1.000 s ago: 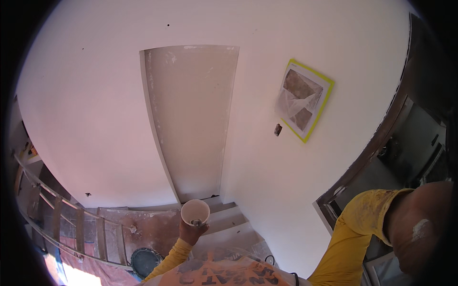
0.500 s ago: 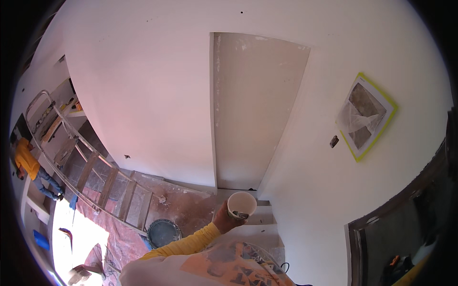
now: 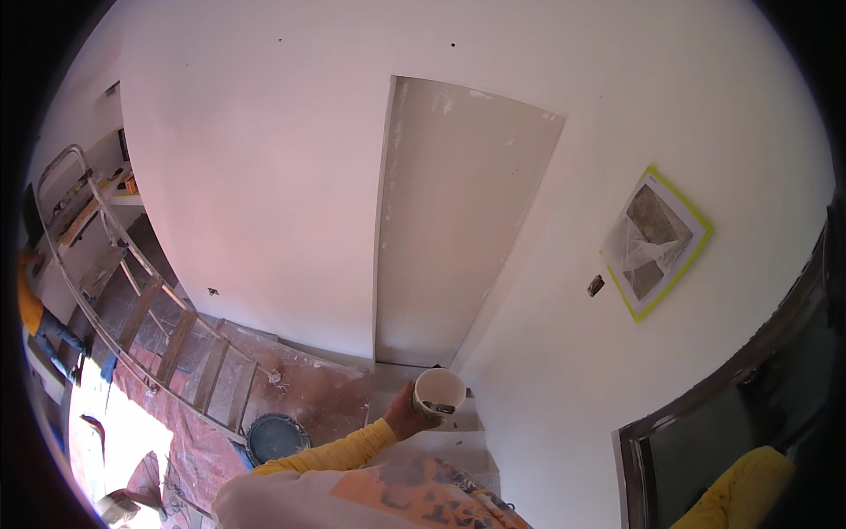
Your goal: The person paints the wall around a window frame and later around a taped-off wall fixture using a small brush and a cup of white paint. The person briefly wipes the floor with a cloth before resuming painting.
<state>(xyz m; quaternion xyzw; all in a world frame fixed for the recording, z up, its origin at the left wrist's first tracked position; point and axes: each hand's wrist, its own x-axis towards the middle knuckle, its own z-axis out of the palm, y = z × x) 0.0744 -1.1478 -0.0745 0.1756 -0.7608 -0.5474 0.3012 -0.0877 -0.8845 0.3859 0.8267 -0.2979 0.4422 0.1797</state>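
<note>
Head view: I have one white cup (image 3: 440,389) in my left hand (image 3: 407,418), its mouth tipped toward me, lying at about one o'clock from that hand. The fingers are wrapped around its side; inside lies a small dark object (image 3: 438,407), too small to identify. My right hand is out of frame, so I cannot tell its state; one yellow sleeve (image 3: 749,487) shows at four o'clock. Around the frame's clock I count one round bucket (image 3: 278,438) near seven, one ladder (image 3: 176,346) between eight and nine, one co-worker (image 3: 29,304) at nine, and one yellow-edged panel (image 3: 679,264) at three.
</note>
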